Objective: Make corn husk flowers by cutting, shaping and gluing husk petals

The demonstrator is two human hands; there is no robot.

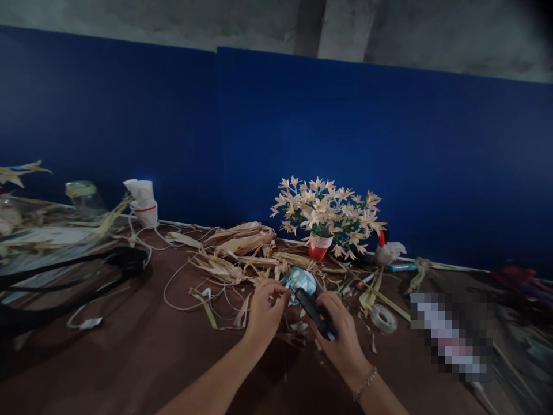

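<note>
Over the desk (112, 369), our right hand (341, 323) holds a black tool (313, 310) near our left hand (266, 308); pale flowers (322, 210) stand beyond.

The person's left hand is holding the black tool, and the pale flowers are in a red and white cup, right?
Not quite: it's the right hand that holds the black tool, not the left hand. The head view shows this. The pale flowers are indeed in a red and white cup.

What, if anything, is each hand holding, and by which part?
Right hand: dark handheld tool, held by its near half. Left hand: can't tell whether it pinches anything.
</note>
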